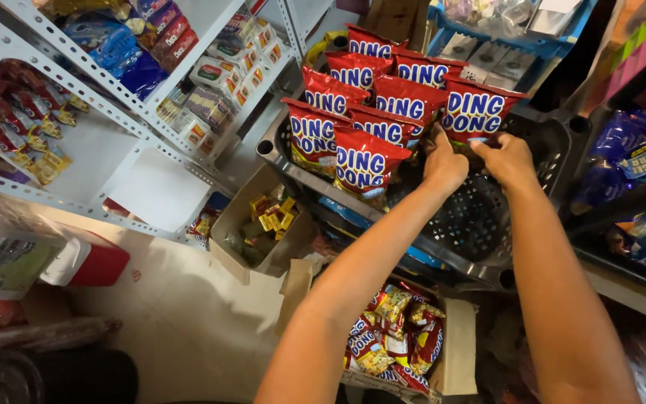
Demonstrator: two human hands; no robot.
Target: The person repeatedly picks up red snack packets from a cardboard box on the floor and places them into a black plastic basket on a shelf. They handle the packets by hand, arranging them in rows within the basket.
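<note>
Left hand (443, 166): grip closed w/ fingers curled on the lower left edge of the red snack bag (475, 114); thumb side faces the camera.
Right hand (508, 157): grip closed too, fingers pinch the lower right edge of the same bag; both hands close together, almost touching.
Red snack bag: held upright betw. the two hands, at the right end of the row, above the dark basket (555, 142); front side w/ blue-white print faces the camera.
Other red bags (363, 161): approx. eight, standing upright in rows in the left part of the basket, overlapping each other.
Dark basket: plastic, w/ holes in bottom; the right part shows bare bottom under the hands.
Carton below (459, 352): open cardboard box on the floor under the arms, has more red-yellow snack packs lying flat.
Second carton (237, 217): open, left of the basket, w/ small yellow packs inside.
Shelf (114, 97): white metal, at left, carries misc. packs in red, blue and white.
Red-white container (84, 258): on the floor near the shelf, well apart from hands.
</note>
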